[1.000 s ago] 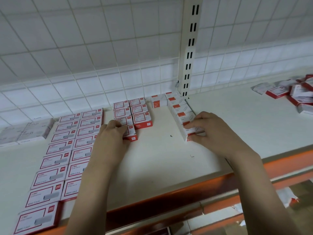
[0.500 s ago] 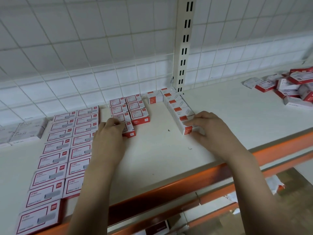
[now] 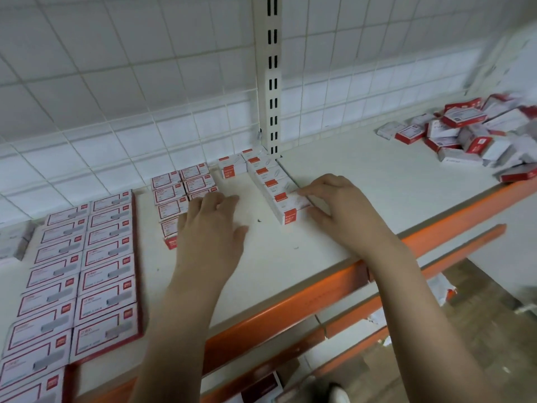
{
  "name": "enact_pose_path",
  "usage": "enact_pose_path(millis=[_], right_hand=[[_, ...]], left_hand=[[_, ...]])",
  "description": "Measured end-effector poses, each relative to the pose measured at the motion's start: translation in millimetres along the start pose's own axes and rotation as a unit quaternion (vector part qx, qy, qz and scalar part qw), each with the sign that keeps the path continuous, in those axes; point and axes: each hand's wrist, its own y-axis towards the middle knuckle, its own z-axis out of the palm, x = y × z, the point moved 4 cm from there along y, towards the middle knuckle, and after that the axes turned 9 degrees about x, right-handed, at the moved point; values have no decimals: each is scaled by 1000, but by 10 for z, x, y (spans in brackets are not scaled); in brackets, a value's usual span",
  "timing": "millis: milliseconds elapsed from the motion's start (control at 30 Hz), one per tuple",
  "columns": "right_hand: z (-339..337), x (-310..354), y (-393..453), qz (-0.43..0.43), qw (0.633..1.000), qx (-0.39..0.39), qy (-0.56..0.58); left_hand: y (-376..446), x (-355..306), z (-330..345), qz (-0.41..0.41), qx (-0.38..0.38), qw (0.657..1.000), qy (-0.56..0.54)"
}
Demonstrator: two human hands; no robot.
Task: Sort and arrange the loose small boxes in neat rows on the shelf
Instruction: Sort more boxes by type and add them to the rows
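A row of small white boxes with orange labels [image 3: 268, 181] runs from the back wall toward me on the white shelf [image 3: 377, 187]. My right hand [image 3: 343, 210] holds the right end of its front box [image 3: 289, 214] between fingertips and thumb. My left hand [image 3: 209, 228] hovers with relaxed fingers over the right column and front of a two-column block of small red-and-white boxes [image 3: 168, 196]. One small box [image 3: 231, 168] stands apart between block and row. A loose heap of boxes [image 3: 476, 132] lies at the far right.
Two long columns of larger red-bordered boxes [image 3: 96, 257] fill the left of the shelf, with grey boxes [image 3: 13, 242] beyond them. A slotted upright post [image 3: 271, 82] and wire grid back the shelf. An orange front rail [image 3: 290, 309] edges it.
My left hand has slid right, from the front of the small block toward its right column. My right hand stays on the front of the white row. The view has shifted right.
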Motion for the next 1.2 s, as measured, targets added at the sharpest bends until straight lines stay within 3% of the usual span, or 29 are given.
enact_pose_path(millis=[167, 567, 800, 967, 1200], right_hand=[[-381, -531, -182, 25, 999, -22, -16], [-1449, -2577, -534, 54, 997, -20, -58], [-1813, -3101, -548, 50, 998, -23, -41], [-1936, -3340, -623, 68, 997, -36, -30], [-2044, -3453, -745, 75, 994, -64, -37]], left_hand=[[233, -671, 133, 60, -12, 998, -12], [936, -2861, 716, 88, 2, 996, -12], [1404, -3626, 698, 122, 0, 993, -3], [1987, -4056, 761, 183, 73, 978, -68], [2496, -4342, 821, 209, 202, 956, 46]])
